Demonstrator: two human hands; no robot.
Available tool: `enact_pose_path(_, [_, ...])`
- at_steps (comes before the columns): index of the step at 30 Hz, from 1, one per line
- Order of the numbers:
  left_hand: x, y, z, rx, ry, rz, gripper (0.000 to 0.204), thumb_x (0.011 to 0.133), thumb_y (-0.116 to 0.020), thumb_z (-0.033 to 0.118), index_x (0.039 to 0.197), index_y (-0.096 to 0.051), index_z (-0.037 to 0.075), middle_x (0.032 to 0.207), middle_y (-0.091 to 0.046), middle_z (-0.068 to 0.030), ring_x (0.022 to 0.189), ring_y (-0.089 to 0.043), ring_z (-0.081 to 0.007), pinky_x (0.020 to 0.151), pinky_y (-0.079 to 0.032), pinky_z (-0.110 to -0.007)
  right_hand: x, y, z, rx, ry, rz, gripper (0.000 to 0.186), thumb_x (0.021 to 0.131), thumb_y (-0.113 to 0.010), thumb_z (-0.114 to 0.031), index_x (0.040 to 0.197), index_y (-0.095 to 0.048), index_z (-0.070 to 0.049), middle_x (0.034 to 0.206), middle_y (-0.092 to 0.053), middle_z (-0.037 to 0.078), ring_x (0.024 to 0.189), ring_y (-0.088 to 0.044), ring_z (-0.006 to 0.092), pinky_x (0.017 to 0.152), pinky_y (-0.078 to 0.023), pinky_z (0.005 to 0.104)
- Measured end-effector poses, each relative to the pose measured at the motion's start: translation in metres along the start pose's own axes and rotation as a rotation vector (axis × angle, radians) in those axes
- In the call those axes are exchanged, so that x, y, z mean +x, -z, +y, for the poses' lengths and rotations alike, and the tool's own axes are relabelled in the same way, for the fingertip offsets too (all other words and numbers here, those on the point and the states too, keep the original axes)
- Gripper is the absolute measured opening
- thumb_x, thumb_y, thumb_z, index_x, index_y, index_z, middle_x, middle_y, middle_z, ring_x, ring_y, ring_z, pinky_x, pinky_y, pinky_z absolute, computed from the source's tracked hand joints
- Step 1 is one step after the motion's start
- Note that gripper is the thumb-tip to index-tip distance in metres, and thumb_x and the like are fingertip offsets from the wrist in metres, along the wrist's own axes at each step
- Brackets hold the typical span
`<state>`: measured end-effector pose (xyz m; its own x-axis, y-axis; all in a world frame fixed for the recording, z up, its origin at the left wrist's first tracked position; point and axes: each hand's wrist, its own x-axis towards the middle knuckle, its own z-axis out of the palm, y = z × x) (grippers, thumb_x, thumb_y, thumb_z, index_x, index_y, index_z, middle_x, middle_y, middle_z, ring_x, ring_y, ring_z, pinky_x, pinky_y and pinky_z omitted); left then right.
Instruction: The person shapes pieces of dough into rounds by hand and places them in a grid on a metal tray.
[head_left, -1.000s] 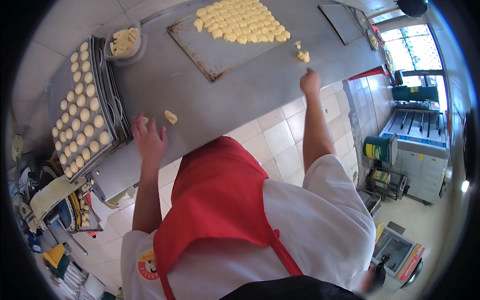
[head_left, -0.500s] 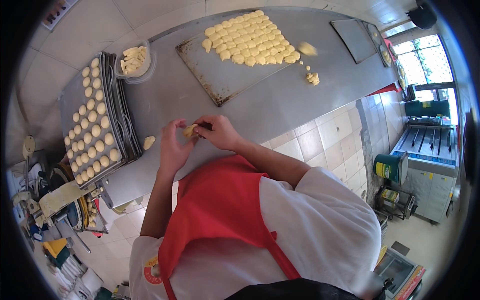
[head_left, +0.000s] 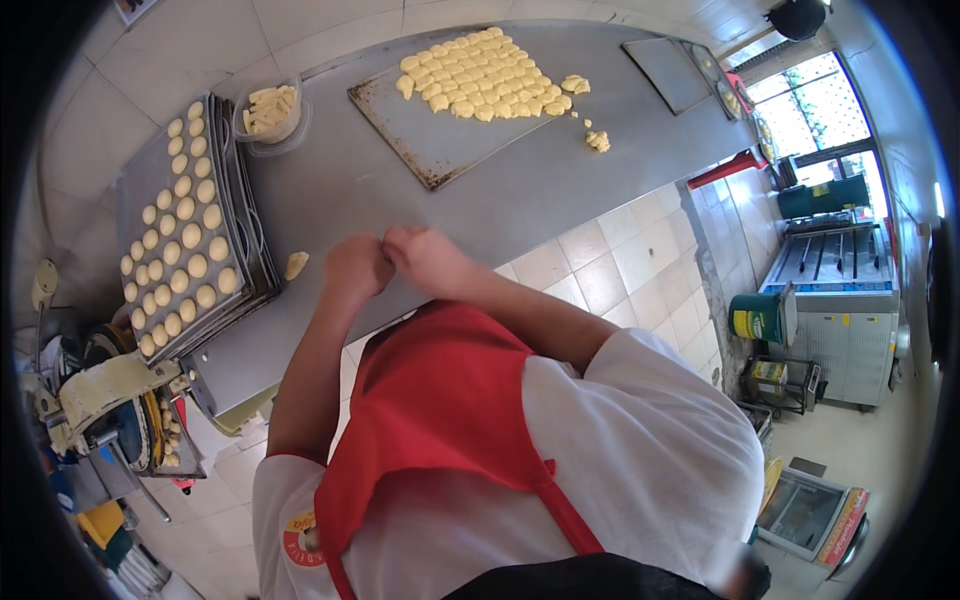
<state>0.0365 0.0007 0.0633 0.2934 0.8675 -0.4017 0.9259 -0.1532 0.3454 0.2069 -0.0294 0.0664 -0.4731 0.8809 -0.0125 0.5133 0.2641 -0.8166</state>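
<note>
Over the near edge of the steel table, my left hand point(head_left: 357, 266) and my right hand point(head_left: 432, 260) meet knuckle to knuckle, both closed. The piece of dough seen between them earlier is hidden by the fingers now. A small flat scrap of dough point(head_left: 296, 265) lies on the table just left of my left hand. Farther off, rows of pale yellow dough pieces point(head_left: 480, 75) cover the back right of a worn baking tray point(head_left: 395, 145). Right of that tray are a lump of dough point(head_left: 575, 84) and a crumbly lump point(head_left: 597, 141).
At the left, stacked baking trays point(head_left: 245, 225) carry round dough balls point(head_left: 190, 237) on top. Behind them stands a clear plastic tub point(head_left: 272, 112) of pale sticks. Another flat tray point(head_left: 668, 75) rests at the far right. A machine point(head_left: 110, 400) is at the lower left.
My fingers have closed and my hands have come together, covering the piece of dough. The lump right of the tray, blurred before, now lies still. The whole view has shifted slightly.
</note>
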Motion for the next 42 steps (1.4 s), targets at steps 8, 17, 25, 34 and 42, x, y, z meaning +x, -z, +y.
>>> enact_pose_path(8, [-0.052,-0.042,-0.077,-0.415,0.004,0.14,0.046,0.097,-0.074,0.047,0.1,-0.065,0.002,0.093,-0.067,-0.0127,0.086,-0.067,-0.0304,0.078,-0.052,-0.044,-0.073,0.125,-0.123,0.02,0.499,0.365,0.021,0.096,-0.067,0.005,0.116,-0.067,-0.003,0.108,-0.069,0.011,0.092,-0.066,0.0215,0.08,-0.054,0.0359])
enact_pose_path(17, [-0.124,-0.107,-0.138,-1.241,0.215,0.509,0.019,0.103,-0.071,0.018,0.115,-0.061,0.005,0.116,-0.053,-0.007,0.097,-0.061,-0.014,0.086,-0.052,-0.03,-0.089,0.196,0.268,-0.946,-0.427,0.766,0.058,0.095,-0.059,-0.01,0.149,-0.047,0.008,0.135,-0.059,0.039,0.119,-0.064,0.0498,0.104,-0.052,0.0538])
enact_pose_path(25, [-0.128,-0.101,-0.146,-0.911,0.327,0.766,0.04,0.091,-0.083,0.012,0.124,-0.063,0.003,0.102,-0.072,-0.0109,0.096,-0.069,-0.0184,0.086,-0.056,-0.033,0.126,-0.137,0.038,-0.141,0.223,0.244,0.032,0.093,-0.075,-0.023,0.119,-0.071,-0.006,0.122,-0.066,0.02,0.116,-0.064,0.0416,0.099,-0.056,0.0496])
enact_pose_path(34, [-0.135,-0.132,-0.17,-0.146,0.168,0.634,0.031,0.089,-0.07,0.013,0.119,-0.063,0.009,0.115,-0.061,-0.0164,0.111,-0.057,-0.0391,0.099,-0.045,-0.052,0.018,-0.04,0.076,-0.25,0.213,0.132,0.027,0.081,-0.069,0.003,0.106,-0.066,-0.006,0.108,-0.062,0.015,0.107,-0.062,0.0395,0.09,-0.053,0.0505])
enact_pose_path(42, [0.022,-0.102,-0.13,-0.076,-0.145,0.516,0.024,0.1,-0.061,0.018,0.122,-0.066,0.013,0.114,-0.071,-0.0119,0.111,-0.064,-0.036,0.099,-0.047,-0.053,0.043,-0.092,0.096,-0.54,0.454,-0.016,0.022,0.084,-0.069,-0.017,0.105,-0.066,-0.012,0.11,-0.066,0.008,0.111,-0.062,0.03,0.098,-0.049,0.0457])
